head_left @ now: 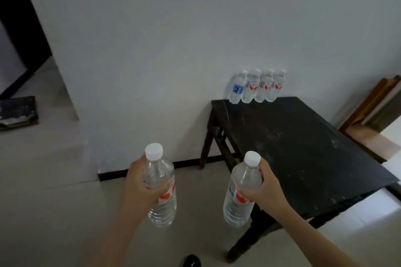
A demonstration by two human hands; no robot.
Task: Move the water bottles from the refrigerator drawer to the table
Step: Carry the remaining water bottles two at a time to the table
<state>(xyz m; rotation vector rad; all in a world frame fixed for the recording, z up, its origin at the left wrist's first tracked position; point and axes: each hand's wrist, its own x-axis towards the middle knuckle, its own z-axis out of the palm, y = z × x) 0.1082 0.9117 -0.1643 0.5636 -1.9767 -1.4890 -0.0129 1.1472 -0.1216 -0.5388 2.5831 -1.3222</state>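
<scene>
My left hand (138, 184) grips a clear water bottle (161, 208) with a white cap and a red-and-white label, held upright above the floor. A second bottle (238, 208) of the same kind is gripped by my right hand (263, 188), just off the near left corner of the black table (303, 149). Several water bottles (256, 86) stand in a row along the table's far edge against the wall; the leftmost has a blue label. The refrigerator drawer is out of view.
A white wall rises behind the table. Wooden boards (377, 102) lean at the far right. A dark flat object (18, 112) lies on the pale floor at the left, near a dark doorway. A black shoe tip (191, 261) shows at the bottom.
</scene>
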